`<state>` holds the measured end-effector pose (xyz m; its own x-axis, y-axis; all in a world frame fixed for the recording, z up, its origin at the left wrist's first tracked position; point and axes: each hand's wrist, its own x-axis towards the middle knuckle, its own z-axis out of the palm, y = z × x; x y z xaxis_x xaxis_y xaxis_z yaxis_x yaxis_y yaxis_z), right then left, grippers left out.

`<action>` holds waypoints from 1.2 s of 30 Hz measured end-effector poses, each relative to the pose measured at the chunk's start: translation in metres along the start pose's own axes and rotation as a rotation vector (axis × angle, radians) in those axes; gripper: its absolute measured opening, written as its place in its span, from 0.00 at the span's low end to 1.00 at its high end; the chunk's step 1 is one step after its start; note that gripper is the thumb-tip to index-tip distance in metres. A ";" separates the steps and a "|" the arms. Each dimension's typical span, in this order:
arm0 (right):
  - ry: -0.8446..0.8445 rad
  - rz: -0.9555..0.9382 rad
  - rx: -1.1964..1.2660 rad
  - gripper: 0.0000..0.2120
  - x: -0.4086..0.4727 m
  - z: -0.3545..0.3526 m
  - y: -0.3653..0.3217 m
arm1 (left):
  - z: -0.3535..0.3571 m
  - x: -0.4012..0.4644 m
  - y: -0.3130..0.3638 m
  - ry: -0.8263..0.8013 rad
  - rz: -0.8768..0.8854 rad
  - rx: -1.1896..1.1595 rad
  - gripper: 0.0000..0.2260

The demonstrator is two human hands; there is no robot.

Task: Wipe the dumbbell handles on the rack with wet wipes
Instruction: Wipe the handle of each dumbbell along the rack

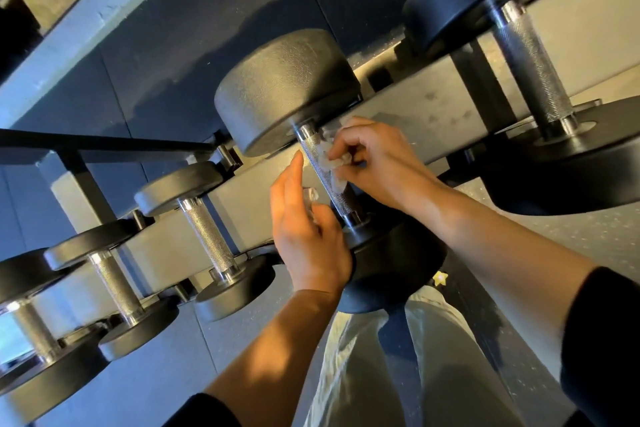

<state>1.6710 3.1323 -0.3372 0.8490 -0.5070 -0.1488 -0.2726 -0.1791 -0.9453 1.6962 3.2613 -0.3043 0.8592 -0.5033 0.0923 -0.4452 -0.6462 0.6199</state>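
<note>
Left hand (308, 236) near handle (320, 166); right hand (377, 159) pinches wipe (329, 158).

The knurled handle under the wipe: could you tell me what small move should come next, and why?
Probably slide the right hand down the knurled handle toward the near collar, since the wet wipe sits at its upper part and the lower stretch shows bare.

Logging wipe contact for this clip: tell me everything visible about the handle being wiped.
The handle is a knurled, silvery metal bar with smooth polished collars at both ends, joining two black round weights. It runs diagonally on the rack. The right hand presses a crumpled white wipe against its upper half; the left hand sits beside its lower end.
</note>
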 end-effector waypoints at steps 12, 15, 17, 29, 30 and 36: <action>-0.303 0.221 -0.180 0.07 -0.022 -0.015 -0.007 | -0.007 0.001 0.007 -0.069 -0.033 -0.074 0.25; -0.179 0.256 -0.249 0.09 -0.026 -0.021 -0.002 | -0.008 0.002 0.006 -0.104 -0.060 -0.077 0.25; 0.023 0.227 -0.319 0.11 -0.031 -0.033 0.001 | -0.008 0.002 0.006 -0.173 -0.069 -0.099 0.26; 0.319 -0.035 -0.782 0.18 -0.029 -0.129 -0.005 | 0.050 0.065 0.065 -0.421 0.341 -0.183 0.33; 0.267 -0.066 -0.858 0.19 -0.025 -0.133 -0.004 | 0.057 0.070 0.065 -0.411 0.343 -0.178 0.33; 0.079 -0.274 -1.249 0.13 -0.007 -0.152 0.006 | 0.088 0.078 0.051 -0.448 0.359 -0.260 0.36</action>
<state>1.5945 3.0062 -0.2979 0.9271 -0.3693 0.0649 -0.3685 -0.9293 -0.0231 1.7180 3.1382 -0.3340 0.4536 -0.8907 0.0290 -0.5616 -0.2604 0.7854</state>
